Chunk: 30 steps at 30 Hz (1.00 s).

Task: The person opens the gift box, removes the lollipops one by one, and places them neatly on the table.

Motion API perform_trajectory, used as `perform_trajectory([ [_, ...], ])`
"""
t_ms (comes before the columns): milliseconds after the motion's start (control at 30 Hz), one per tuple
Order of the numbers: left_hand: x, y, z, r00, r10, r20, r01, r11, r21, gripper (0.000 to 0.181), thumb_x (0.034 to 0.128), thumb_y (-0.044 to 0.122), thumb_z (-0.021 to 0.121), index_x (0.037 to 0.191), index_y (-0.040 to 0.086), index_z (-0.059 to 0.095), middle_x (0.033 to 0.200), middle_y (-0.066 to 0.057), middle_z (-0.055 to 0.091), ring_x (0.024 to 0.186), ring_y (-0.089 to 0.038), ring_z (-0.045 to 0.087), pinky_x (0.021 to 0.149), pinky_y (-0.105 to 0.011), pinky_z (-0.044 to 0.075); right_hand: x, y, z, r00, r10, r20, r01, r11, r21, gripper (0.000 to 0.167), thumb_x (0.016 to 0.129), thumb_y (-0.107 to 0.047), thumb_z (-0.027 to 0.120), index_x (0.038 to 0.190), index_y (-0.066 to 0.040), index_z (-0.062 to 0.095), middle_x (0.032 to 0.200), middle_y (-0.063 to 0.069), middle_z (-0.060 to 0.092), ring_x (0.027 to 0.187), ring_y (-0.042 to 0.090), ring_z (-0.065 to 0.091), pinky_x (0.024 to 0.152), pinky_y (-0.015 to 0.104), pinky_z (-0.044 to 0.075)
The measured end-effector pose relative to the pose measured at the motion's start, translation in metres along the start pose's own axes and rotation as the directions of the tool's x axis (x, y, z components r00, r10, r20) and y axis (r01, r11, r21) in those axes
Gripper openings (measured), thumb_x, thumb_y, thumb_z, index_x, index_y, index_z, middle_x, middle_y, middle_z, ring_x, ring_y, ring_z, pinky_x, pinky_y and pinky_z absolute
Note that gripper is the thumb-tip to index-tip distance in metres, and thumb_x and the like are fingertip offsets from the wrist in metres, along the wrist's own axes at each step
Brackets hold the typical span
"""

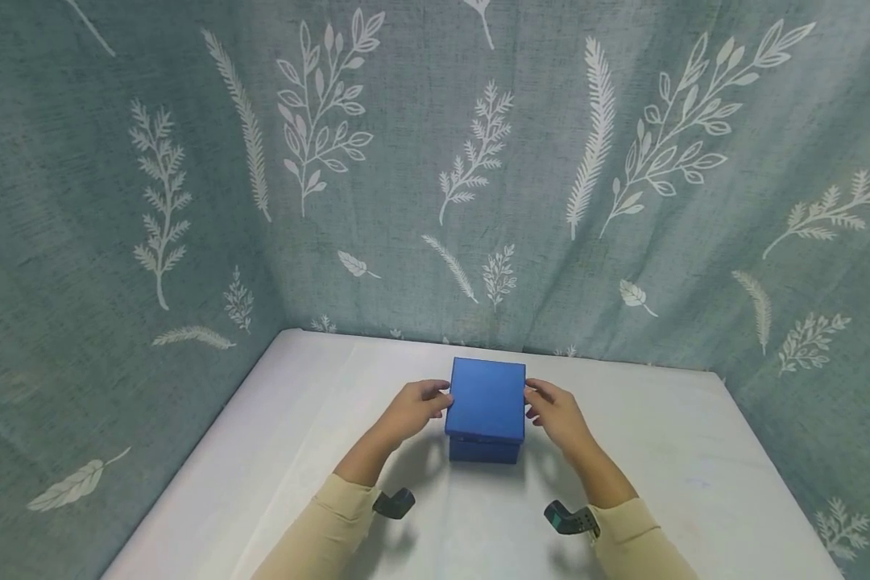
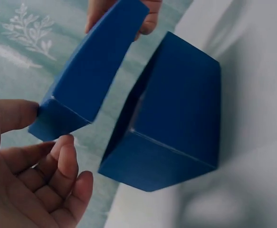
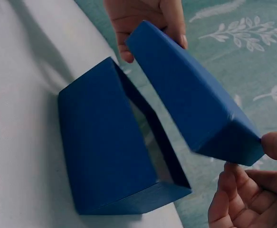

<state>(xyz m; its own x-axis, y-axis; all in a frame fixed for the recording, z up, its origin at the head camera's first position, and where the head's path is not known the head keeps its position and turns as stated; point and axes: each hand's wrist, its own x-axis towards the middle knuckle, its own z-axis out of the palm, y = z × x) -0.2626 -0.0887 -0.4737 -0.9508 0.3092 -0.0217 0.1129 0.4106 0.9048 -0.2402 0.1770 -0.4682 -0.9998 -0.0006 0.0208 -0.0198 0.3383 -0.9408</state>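
Blue lid [image 1: 486, 399], clamped at opposite ends in the grip of left hand [image 1: 415, 409] and right hand [image 1: 560, 415], pinched from either side. Held just over the matching blue box [image 1: 483, 452], with a gap between the two visible in both wrist views. Open-topped below, on the white table [image 1: 660, 451], near the leaf-patterned curtain [image 1: 413, 161]. Beige sleeves [image 1: 322, 524] on both arms.
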Motion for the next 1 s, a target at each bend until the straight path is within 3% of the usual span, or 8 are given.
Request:
perform_trajectory([
  [200,-0.003,0.011,-0.005,0.999,0.026,-0.022,-0.027,0.999,-0.041,0.047,0.0977,0.032,0.059,0.135,0.004,0.056,0.110,-0.009,0.068,0.095,-0.021,0.066,0.087,-0.042,0.054,-0.002,-0.011,-0.005,1.000,-0.030,0.008,0.030,0.999,-0.040,0.042,0.103,-0.027,0.051,0.131,0.004,0.057,0.104,0.014,0.066,0.089,0.025,0.062,0.076,0.037,0.055],
  [367,-0.006,0.018,-0.008,0.994,0.058,-0.097,-0.070,0.989,-0.129,0.049,0.0980,0.034,0.059,0.142,0.013,0.052,0.114,-0.009,0.063,0.092,-0.022,0.067,0.085,-0.038,0.055,-0.004,-0.019,-0.005,0.987,-0.156,-0.027,0.154,0.985,-0.081,0.047,0.100,-0.031,0.056,0.138,-0.003,0.053,0.113,0.013,0.061,0.096,0.029,0.061,0.073,0.034,0.053],
  [467,-0.010,0.023,-0.008,0.989,0.088,-0.122,-0.105,0.985,-0.135,0.051,0.0990,0.031,0.058,0.147,0.018,0.046,0.117,-0.010,0.059,0.091,-0.024,0.067,0.083,-0.037,0.055,-0.004,-0.022,-0.002,0.973,-0.215,-0.079,0.206,0.972,-0.114,0.047,0.098,-0.028,0.060,0.139,-0.005,0.053,0.103,0.011,0.062,0.086,0.024,0.059,0.068,0.032,0.049],
  [600,-0.012,0.027,-0.008,0.985,0.113,-0.131,-0.129,0.985,-0.116,0.052,0.1003,0.023,0.056,0.150,0.020,0.041,0.111,-0.009,0.058,0.084,-0.022,0.064,0.073,-0.034,0.052,-0.007,-0.024,0.001,0.966,-0.233,-0.111,0.223,0.970,-0.092,0.047,0.098,-0.022,0.061,0.140,-0.006,0.052,0.098,0.010,0.067,0.081,0.020,0.057,0.068,0.031,0.049],
  [767,-0.013,0.025,-0.008,0.983,0.127,-0.134,-0.151,0.971,-0.187,0.049,0.1035,0.013,0.046,0.151,0.011,0.036,0.115,-0.013,0.059,0.082,-0.021,0.063,0.079,-0.036,0.055,-0.011,-0.024,0.005,0.958,-0.269,-0.100,0.263,0.962,-0.076,0.040,0.098,-0.018,0.061,0.136,-0.007,0.058,0.104,0.011,0.069,0.088,0.021,0.063,0.073,0.028,0.053],
  [900,-0.017,0.023,-0.007,0.975,0.158,-0.158,-0.194,0.950,-0.246,0.041,0.1027,0.004,0.038,0.143,0.001,0.047,0.118,-0.018,0.058,0.084,-0.026,0.062,0.086,-0.041,0.054,-0.012,-0.025,0.017,0.947,-0.305,-0.102,0.300,0.952,-0.059,0.033,0.097,-0.014,0.062,0.129,-0.010,0.064,0.110,0.008,0.069,0.096,0.022,0.066,0.081,0.035,0.055],
  [1000,-0.020,0.018,-0.003,0.968,0.156,-0.198,-0.189,0.969,-0.158,0.035,0.1025,0.008,0.040,0.131,0.002,0.060,0.116,-0.016,0.062,0.084,-0.023,0.063,0.083,-0.040,0.055,-0.012,-0.022,0.033,0.943,-0.324,-0.077,0.322,0.946,-0.039,0.033,0.096,-0.015,0.063,0.129,-0.010,0.064,0.116,0.007,0.068,0.104,0.023,0.064,0.088,0.039,0.053],
])
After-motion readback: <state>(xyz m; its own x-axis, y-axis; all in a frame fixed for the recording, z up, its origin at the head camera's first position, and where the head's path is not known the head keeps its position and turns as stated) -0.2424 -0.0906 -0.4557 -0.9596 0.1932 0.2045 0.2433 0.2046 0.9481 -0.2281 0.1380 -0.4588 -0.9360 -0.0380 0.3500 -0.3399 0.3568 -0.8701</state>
